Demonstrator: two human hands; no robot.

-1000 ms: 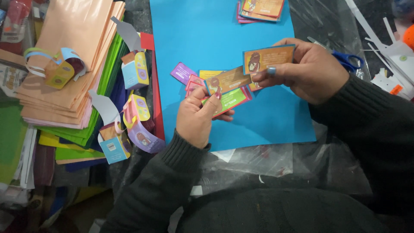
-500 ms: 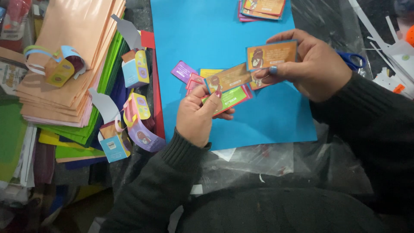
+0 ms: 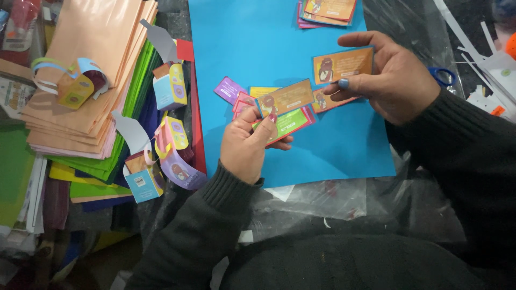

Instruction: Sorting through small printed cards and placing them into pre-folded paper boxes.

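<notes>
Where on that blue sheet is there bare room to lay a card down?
On the blue sheet: the upper left, above the purple card, and the lower right corner below the right hand. Crowded: the middle fan of cards by the left hand.

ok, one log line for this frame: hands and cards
left hand: holds fanned cards | right hand: holds orange card apart from fan | under: blue sheet

Left hand (image 3: 246, 146) pinches a fan of small coloured cards (image 3: 280, 110) above the blue sheet (image 3: 258, 48). Right hand (image 3: 388, 75), at three o'clock of it, grips one orange card (image 3: 344, 64) apart. Peach paper stack (image 3: 91, 70) lies at nine o'clock; blue scissors (image 3: 443, 77) just beside the right hand.
</notes>
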